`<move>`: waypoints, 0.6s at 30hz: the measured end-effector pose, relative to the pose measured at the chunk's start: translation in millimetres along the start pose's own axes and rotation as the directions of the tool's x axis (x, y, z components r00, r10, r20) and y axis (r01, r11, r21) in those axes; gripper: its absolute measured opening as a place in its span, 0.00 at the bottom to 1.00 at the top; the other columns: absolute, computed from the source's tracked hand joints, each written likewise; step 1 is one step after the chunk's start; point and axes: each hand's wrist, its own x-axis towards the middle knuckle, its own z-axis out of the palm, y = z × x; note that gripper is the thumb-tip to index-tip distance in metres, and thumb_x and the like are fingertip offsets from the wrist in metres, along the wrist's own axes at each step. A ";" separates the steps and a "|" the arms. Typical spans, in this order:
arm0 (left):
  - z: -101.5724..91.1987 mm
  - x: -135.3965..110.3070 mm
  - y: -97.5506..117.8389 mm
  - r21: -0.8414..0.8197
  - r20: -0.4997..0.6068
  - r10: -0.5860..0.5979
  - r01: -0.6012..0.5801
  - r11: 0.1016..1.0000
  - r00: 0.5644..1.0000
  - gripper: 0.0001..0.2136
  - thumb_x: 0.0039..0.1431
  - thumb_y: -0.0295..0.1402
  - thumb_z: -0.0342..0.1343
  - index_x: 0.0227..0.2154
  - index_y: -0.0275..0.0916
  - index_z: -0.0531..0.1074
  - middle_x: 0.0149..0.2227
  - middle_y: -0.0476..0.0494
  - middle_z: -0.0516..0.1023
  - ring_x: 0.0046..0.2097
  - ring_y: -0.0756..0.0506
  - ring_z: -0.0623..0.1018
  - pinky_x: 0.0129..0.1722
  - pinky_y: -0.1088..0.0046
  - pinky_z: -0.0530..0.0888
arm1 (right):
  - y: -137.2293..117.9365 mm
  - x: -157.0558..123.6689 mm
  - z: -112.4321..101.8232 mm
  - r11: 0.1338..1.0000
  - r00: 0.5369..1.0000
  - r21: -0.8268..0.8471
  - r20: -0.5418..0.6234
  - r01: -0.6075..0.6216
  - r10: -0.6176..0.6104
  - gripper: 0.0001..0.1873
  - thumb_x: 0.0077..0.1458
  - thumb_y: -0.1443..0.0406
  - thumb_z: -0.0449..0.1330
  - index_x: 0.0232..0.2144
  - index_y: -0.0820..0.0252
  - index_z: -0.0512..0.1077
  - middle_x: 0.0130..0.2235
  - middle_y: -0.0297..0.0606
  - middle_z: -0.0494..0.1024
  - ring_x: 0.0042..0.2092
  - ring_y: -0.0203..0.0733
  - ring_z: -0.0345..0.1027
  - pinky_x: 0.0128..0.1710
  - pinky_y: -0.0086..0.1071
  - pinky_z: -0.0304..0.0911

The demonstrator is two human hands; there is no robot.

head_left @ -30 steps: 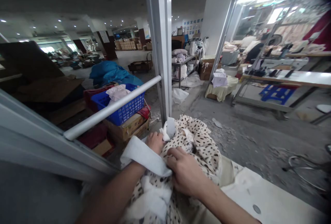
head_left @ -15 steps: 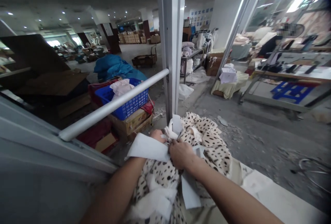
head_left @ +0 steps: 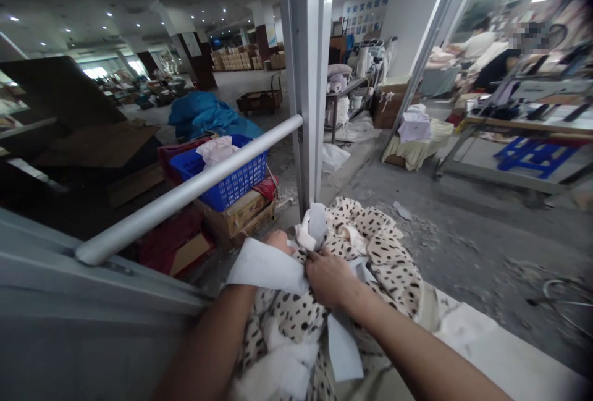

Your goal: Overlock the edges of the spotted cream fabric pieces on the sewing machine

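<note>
A heap of cream cloth with black spots (head_left: 389, 259) lies in front of me, with white fabric strips around and across it. My right hand (head_left: 331, 278) is closed in a pinch at the middle of the heap, on a white strip (head_left: 269, 268) that loops back over my left wrist. Another strip end (head_left: 345, 348) hangs below the right hand. Just left of it, my left hand (head_left: 278, 242) is closed, partly covered by the loop; a whitish bit of strip shows at its fingertips. A folded white end (head_left: 317, 225) stands up beyond both hands.
A metal post (head_left: 308, 80) rises behind the heap, and a grey rail (head_left: 194, 188) slopes down to the left. Beyond it, a blue basket (head_left: 245, 180) rests on a cardboard box (head_left: 241, 215). At right stand a sewing table (head_left: 523, 126) and a blue stool (head_left: 537, 157); a person (head_left: 495, 70) sits behind.
The view has shifted slightly. Both hands stay closed at the same spot on the heap, with the right hand turned a little.
</note>
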 end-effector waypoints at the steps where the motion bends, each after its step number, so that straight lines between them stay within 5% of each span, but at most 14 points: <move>1: -4.1 -2.0 1.9 0.009 0.020 -0.024 0.024 1.000 1.000 0.10 0.57 0.40 0.61 0.32 0.36 0.75 0.39 0.30 0.81 0.41 0.36 0.80 0.38 0.65 0.70 | -0.3 -0.2 -0.2 1.000 1.000 0.003 -0.003 -0.001 0.001 0.13 0.53 0.69 0.60 0.40 0.69 0.79 0.42 0.55 0.80 0.44 0.52 0.74 0.50 0.43 0.65; 8: -29.1 -25.8 10.4 0.039 0.093 -0.067 0.064 0.997 0.993 0.11 0.58 0.41 0.59 0.35 0.37 0.76 0.41 0.30 0.81 0.44 0.37 0.81 0.36 0.68 0.69 | -5.9 -16.7 -7.8 0.994 0.985 0.071 -0.142 -0.084 0.094 0.16 0.59 0.69 0.53 0.46 0.63 0.75 0.47 0.52 0.77 0.47 0.54 0.69 0.44 0.41 0.67; 14: -55.1 -56.4 12.8 0.039 0.049 -0.087 0.085 0.996 0.995 0.08 0.59 0.35 0.58 0.35 0.34 0.76 0.40 0.29 0.80 0.44 0.35 0.80 0.37 0.65 0.70 | -4.2 -22.9 -8.5 0.984 0.969 0.139 -0.203 -0.116 0.143 0.12 0.57 0.70 0.55 0.42 0.62 0.75 0.44 0.49 0.76 0.45 0.53 0.68 0.42 0.38 0.65; 18: -75.7 -81.4 15.1 -0.044 0.012 -0.050 0.050 0.998 0.999 0.09 0.62 0.36 0.59 0.38 0.35 0.75 0.39 0.38 0.79 0.41 0.41 0.79 0.41 0.63 0.74 | -6.3 -31.2 -19.4 0.960 0.932 0.251 -0.302 -0.124 0.199 0.12 0.52 0.70 0.58 0.40 0.62 0.74 0.42 0.47 0.75 0.45 0.51 0.68 0.42 0.36 0.63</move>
